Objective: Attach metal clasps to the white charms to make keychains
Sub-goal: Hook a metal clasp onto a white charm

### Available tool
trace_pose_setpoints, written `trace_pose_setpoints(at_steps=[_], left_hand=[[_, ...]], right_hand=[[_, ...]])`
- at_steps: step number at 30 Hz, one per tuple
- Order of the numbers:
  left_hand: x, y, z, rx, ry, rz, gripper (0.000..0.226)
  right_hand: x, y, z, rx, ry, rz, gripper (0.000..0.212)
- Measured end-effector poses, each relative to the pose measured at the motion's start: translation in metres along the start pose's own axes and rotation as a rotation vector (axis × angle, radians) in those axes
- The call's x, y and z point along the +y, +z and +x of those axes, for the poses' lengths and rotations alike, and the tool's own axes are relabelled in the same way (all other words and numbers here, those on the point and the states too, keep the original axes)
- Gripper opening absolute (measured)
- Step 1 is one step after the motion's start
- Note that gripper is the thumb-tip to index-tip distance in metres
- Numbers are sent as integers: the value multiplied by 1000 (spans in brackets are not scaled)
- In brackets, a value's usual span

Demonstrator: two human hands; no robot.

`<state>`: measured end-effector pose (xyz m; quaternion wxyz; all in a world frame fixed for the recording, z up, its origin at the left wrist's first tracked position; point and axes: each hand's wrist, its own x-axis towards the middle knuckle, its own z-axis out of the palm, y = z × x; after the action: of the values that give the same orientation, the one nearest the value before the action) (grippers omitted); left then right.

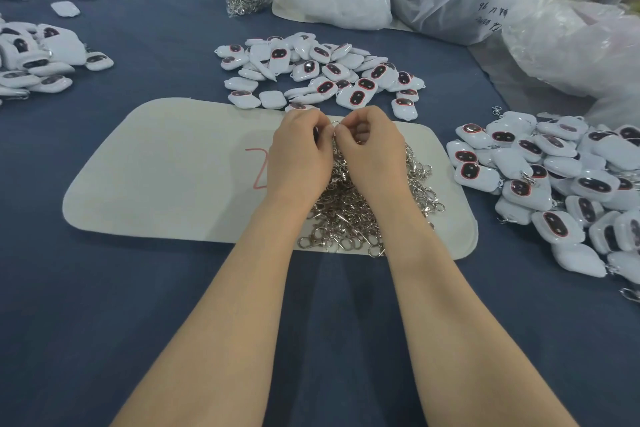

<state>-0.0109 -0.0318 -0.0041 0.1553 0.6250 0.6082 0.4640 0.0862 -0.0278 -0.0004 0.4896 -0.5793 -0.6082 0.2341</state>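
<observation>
Left hand (299,156): fingers (306,120) curled tight, their tips meeting the right hand's and pinching a metal clasp (334,135).
Right hand (372,152): fingers (367,118) curled the same way, pinching that clasp from the other side. Whether a charm is tucked under either palm cannot be told.
Where the clasp is: between the two sets of fingertips, held up just above the heap of clasps (349,215) that lies under both wrists.
How the clasp should handle: light, stiff and smooth, so likely slippery. Hooks in the heap will probably snag one another, so lift one out by itself.
Where to hold it: by the solid body with one hand's fingertips, leaving the ring or spring gate free for the other hand to work.
How the charms should handle: light, hard-shelled and glossy. Grip one by its flat faces and keep the small loop at its edge exposed.
Look of the clasp: thin bright silver wire, mostly hidden by the fingertips.
Look of the charms: rounded white pads with a dark oval window rimmed in red.
Loose white charms (318,73): piled on the table (138,322) just beyond the fingertips.
Charms with clasps (554,180): heaped well to the right of the right hand's fingers.
</observation>
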Motion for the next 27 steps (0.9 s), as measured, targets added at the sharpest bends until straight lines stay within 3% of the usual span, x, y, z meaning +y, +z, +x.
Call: trace_pose_setpoints(at_steps=[27], left_hand=[[2, -1, 0, -8, -8, 28, 12]], right_hand=[[5, 0, 2, -69, -41, -16, 10]])
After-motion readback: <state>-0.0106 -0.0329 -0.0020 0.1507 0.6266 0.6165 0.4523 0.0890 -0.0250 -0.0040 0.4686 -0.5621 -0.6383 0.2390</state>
